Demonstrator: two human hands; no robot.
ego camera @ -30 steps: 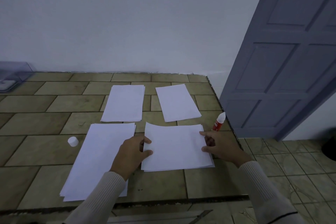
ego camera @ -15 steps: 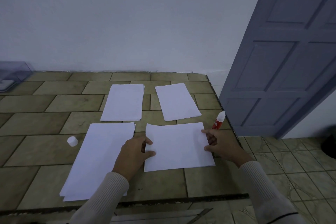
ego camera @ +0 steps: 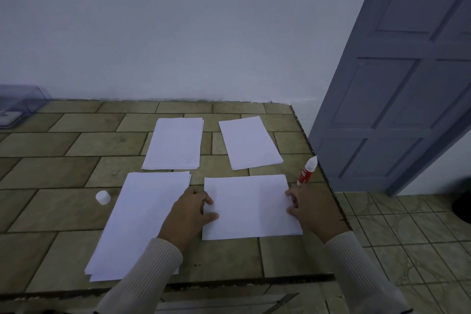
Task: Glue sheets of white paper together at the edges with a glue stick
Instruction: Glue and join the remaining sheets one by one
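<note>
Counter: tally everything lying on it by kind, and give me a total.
Paper piles: 4
Glue stick: 1
White cap: 1
Clear box: 1
Total: 7

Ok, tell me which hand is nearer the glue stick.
Right. The right hand rests on the right edge of the near right sheet, just in front of the glue stick. The left hand is at that sheet's left edge, farther away.
</note>
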